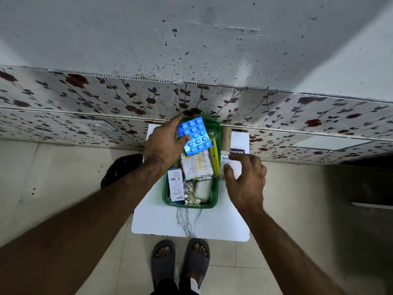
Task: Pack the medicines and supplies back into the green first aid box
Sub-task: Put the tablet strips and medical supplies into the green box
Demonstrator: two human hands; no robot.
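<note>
A small white marble-patterned desk point(191, 222) is being viewed from above, at the centre of the frame. A green rectangular plastic first aid box point(190, 204) is sitting open on it, already filled with white medicine cartons point(196, 165), a white leaflet-covered box point(175, 185), crumpled silver foil strips point(190, 193) and a white gauze roll point(202, 188). A bright blue blister pack of round tablets point(194, 136) is being held over the far end of the box by the left hand point(163, 143), with the fingers point(184, 139) closed on the pack's left edge. Just right of the box, a white plaster carton with black lettering point(231, 159) is lying on the desk, and the right hand point(246, 179) is being rested on it with fingers point(228, 170) curled around it; a firm grip cannot be confirmed. A beige cardboard tube point(226, 139) is lying beyond the carton. Grey slippers point(180, 262) are being worn at the bottom centre, on a pale tiled floor point(297, 209).
</note>
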